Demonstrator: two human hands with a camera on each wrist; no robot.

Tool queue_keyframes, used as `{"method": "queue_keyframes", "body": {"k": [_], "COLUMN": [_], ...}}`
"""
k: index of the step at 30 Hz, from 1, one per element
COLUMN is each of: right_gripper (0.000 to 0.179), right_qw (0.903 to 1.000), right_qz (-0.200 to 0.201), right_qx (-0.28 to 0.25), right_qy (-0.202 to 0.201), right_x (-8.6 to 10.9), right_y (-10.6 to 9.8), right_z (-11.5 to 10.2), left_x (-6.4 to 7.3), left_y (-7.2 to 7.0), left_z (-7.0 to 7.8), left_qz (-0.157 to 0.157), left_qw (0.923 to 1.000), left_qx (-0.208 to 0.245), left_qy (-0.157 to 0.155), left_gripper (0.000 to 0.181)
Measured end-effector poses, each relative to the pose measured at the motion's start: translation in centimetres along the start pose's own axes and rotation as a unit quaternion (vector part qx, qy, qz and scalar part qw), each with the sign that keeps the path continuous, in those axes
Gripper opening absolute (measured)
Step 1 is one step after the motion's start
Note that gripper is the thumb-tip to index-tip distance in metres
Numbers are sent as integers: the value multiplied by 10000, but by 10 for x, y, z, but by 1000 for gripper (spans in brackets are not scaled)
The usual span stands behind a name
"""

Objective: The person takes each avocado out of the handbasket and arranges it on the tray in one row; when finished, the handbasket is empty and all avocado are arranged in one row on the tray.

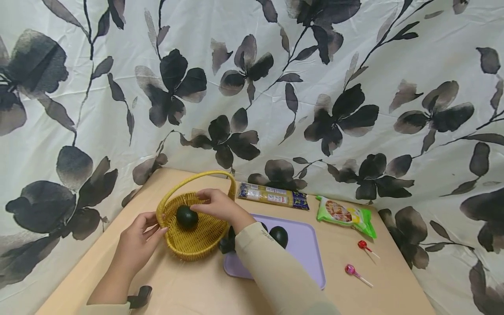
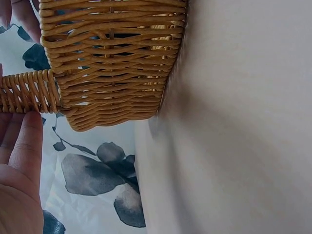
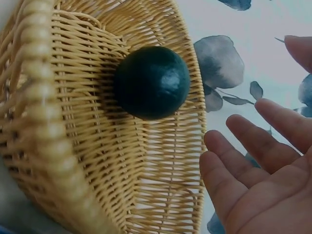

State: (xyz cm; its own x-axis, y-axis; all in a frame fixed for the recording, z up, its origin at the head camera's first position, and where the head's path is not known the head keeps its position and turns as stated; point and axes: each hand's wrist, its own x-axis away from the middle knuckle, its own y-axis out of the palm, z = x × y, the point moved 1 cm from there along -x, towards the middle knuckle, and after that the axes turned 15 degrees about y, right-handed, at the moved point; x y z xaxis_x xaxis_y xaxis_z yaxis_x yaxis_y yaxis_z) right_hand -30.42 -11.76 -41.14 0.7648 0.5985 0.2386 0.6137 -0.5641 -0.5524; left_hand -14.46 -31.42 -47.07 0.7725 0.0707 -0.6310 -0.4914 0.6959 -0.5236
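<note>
A yellow wicker basket (image 1: 197,251) with a tall arched handle (image 1: 173,190) stands on the table. Inside it lies a smooth, dark green, avocado-like fruit (image 1: 187,217), seen from close by as a round fruit (image 3: 152,83) against the woven wall. My left hand (image 1: 139,240) holds the basket at the handle's left base, with fingers (image 2: 29,151) against the woven band in the left wrist view. Over the basket reaches my right hand (image 1: 218,204), its thumb overlapping the fruit in the head view. The right wrist view shows that hand (image 3: 263,170) with fingers spread and nothing held.
Right of the basket, a purple tray (image 1: 303,245) carries more dark fruit (image 1: 278,236), partly behind the right sleeve. Along the back lie a long gold-and-blue packet (image 1: 271,195) and a green snack bag (image 1: 344,215). Two lollipops (image 1: 362,245) lie at the right. Floral cloth hangs behind.
</note>
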Motion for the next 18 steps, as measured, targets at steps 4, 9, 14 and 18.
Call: {"method": "queue_keyframes", "body": {"k": [4,9,14,18], "right_gripper": [62,59,60,60], "right_qw": [9998,9985,9972,9965], "right_qz": [-74,-39,-87,-186], "right_qx": [193,546,710,708], "right_qy": [28,48,207,392], "right_x": [-5,-11,-16,-22], "right_y": [6,12,17,22], "right_z": [-3,-9,-14,-14], "left_x": [0,0,1,1], "left_y": [0,0,-2,-1], "left_z": [0,-2,-4,-4], "left_qz": [2,11,-52,-62], "left_qw": [10000,10000,10000,10000], "left_qx": [-20,20,39,-36], "left_qy": [45,79,8,24], "left_gripper": [45,45,42,42]}}
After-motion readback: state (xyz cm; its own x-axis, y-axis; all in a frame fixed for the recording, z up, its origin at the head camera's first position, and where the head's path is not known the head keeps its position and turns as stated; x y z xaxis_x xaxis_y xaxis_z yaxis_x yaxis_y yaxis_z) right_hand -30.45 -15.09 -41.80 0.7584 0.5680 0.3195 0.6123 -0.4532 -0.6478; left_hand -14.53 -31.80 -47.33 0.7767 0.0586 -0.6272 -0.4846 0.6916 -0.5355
